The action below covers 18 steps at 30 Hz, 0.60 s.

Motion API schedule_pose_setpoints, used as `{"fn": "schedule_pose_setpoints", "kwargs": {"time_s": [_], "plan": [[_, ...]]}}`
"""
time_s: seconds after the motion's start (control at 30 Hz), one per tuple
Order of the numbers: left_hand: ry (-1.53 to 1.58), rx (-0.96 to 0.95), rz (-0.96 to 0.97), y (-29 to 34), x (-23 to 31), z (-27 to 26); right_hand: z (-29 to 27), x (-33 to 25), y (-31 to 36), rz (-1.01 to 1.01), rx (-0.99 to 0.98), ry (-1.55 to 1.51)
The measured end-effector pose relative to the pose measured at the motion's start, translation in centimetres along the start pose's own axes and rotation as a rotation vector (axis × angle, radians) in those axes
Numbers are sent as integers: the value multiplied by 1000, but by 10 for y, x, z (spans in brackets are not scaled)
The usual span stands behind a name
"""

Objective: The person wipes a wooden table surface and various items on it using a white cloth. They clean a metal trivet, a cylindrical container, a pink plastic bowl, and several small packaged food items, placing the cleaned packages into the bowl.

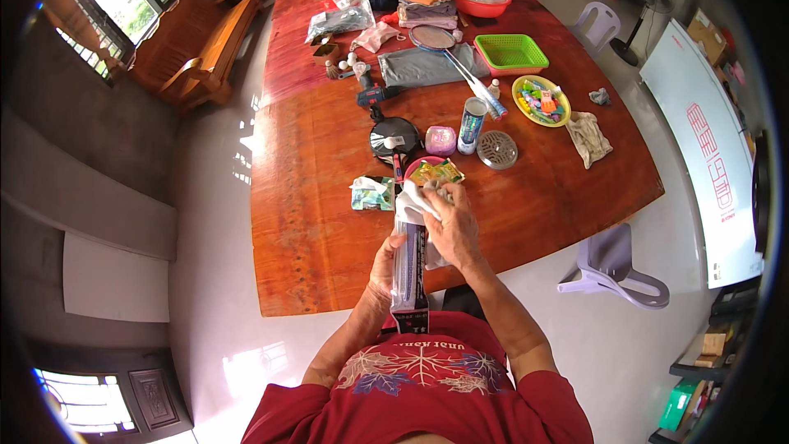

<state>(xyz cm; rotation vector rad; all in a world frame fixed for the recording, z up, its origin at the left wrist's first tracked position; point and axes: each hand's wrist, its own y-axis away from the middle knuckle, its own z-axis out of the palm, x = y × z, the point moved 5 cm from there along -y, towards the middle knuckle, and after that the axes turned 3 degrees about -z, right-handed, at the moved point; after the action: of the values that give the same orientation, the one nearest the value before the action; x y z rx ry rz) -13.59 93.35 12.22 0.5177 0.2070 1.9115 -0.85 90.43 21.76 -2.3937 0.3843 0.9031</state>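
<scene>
My left hand [383, 270] is wrapped round the side of a long, narrow purple-and-black package [409, 275] with a shiny, clear-looking face. It stands close to my body, at the table's near edge. Fingers of my right hand [454, 226] close on a crumpled white cloth [412, 200] at the package's far end; whether it comes out of the package I cannot tell. Just beyond lie a tissue pack [373, 194] and a pink bowl [417, 168] with a yellow-green packet [442, 172] on it.
On the wooden table [320, 255] are a black pan [394, 138], a pink container [440, 141], a tall can [471, 125], a round clear lid [497, 150], a yellow basin [541, 102], a green basket [511, 52], a drill [378, 95] and rackets. A purple chair [612, 267] stands right.
</scene>
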Motion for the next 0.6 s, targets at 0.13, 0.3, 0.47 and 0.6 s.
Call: {"fn": "schedule_pose_setpoints", "kwargs": {"time_s": [0.13,0.3,0.47,0.6], "plan": [[48,-31,87,-11,7,-25,6,-9,32,-62,-170,-3],[-18,-166,212,-11,26,11,4,-4,93,-25,-631,-208],[-105,-245,193,-4,32,29,-36,-20,107,-280,-1083,-356],[-62,-170,82,-4,16,19,-54,-26,31,-268,-589,-450]]}}
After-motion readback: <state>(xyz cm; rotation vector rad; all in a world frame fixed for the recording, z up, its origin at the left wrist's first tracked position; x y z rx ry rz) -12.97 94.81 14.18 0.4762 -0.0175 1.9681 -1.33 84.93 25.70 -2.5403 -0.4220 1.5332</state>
